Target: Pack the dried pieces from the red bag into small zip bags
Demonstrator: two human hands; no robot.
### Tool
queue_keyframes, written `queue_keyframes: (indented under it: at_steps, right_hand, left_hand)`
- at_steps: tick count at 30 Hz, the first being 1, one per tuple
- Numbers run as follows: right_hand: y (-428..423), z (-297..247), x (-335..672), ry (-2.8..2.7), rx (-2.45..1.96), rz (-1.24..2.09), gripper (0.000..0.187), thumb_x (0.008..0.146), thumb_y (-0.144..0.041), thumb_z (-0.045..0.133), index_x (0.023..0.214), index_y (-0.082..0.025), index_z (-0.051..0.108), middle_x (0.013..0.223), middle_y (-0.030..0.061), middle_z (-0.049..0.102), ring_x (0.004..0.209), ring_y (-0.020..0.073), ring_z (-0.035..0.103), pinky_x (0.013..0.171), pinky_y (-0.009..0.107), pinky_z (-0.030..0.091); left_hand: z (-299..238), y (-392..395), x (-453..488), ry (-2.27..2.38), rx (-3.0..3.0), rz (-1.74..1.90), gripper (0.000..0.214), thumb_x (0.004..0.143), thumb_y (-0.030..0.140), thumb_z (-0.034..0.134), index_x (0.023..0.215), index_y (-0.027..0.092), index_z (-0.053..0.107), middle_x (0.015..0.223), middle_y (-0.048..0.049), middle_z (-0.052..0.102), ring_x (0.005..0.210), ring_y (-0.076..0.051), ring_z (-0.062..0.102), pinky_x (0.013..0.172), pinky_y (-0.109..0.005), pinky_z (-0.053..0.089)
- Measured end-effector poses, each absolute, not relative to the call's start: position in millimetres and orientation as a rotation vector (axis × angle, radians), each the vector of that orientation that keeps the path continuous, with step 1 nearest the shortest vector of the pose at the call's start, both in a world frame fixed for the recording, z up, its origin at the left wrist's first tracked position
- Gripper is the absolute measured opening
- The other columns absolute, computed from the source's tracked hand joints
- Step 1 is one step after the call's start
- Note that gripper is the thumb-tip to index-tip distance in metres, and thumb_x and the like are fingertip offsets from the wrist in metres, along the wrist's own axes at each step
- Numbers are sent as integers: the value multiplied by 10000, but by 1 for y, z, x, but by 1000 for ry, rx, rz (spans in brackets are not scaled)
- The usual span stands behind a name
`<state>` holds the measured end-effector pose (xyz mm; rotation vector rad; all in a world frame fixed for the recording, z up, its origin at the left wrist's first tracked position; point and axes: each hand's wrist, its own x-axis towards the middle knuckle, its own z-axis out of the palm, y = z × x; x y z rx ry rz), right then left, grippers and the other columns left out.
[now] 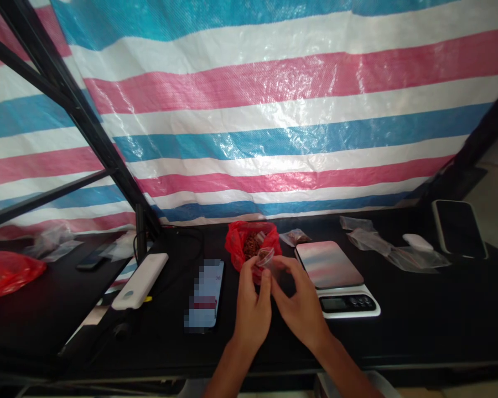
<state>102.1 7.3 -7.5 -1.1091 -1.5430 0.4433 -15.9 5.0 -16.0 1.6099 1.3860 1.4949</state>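
Between my two hands is a small clear plastic bag [266, 256], its upper part showing above my fingers. My left hand [253, 301] pinches its left side with fingers closed. On the other side my right hand [299, 303] grips it too, fingers curled and closed. Just behind the hands sits an open red plastic bag [234, 243] holding small brown pieces [251, 247], partly covered by my fingers. Right of my right hand stands a digital scale [330, 265] with a shiny plate. Behind the scale lies another small clear bag [297, 237] with brown contents.
A phone [205, 296] and a white power-bank-like block [140, 281] lie to the left. At right are several clear bags [373, 243], a white rounded object [417, 242] and a dark-screened device [460, 228]. A striped sheet [290, 127] hangs behind the black table [423, 320].
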Motion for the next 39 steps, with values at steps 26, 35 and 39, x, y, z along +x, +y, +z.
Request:
queue_keyframes:
  at_steps: [26, 35, 39]
  right_hand:
    - [13, 7, 112, -1151, -1076, 1148, 432, 754, -621, 780, 899, -220, 713, 801, 27, 694, 783, 205, 632, 770, 318, 529]
    - [16, -8, 112, -1274, -991, 1123, 362, 866, -575, 698, 957, -224, 684, 847, 17, 641, 801, 184, 587, 757, 302, 480]
    - [16, -13, 114, -1335, -986, 1007, 282, 913, -508, 670, 892, -227, 677, 881, 18, 618, 824, 181, 571, 757, 302, 460]
  left_hand:
    - [-13, 4, -27, 1207, 1357, 1496, 317, 1035, 533, 440, 1055, 227, 521, 813, 14, 592, 744, -155, 566, 743, -271, 470]
    - [-13, 5, -26, 1204, 1328, 1476, 337, 1017, 558, 465, 1031, 227, 530, 798, 21, 588, 737, -153, 567, 705, -257, 454]
    - [-14, 3, -26, 1191, 1372, 1461, 316, 1030, 527, 458, 1014, 223, 541, 826, 13, 605, 743, -147, 570, 711, -255, 453]
